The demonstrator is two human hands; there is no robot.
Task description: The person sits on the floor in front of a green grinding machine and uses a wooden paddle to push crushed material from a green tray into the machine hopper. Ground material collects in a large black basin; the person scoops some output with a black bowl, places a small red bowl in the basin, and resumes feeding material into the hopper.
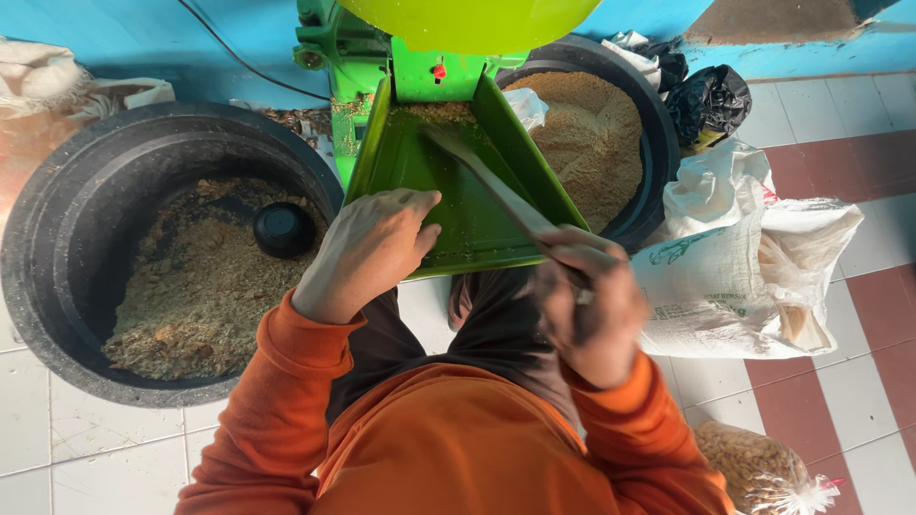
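A green feed tray (405, 167) of a green grinding machine slopes up toward its inlet, where a little brown meal (439, 113) lies. My left hand (367, 250) rests flat on the tray's lower left part, fingers loosely together, holding nothing. My right hand (592, 305), blurred, grips the lower end of a long flat stick (491, 181). The stick runs up the tray with its tip in the meal near the inlet. Both arms wear orange sleeves.
A large black tub (57, 229) at left holds coarse brown grain and a small black bowl (283, 229). A second black tub (658, 143) behind the tray holds fine ground meal. White sacks (735, 277), a black bag (711, 95) and a clear bag of kernels (754, 467) lie right.
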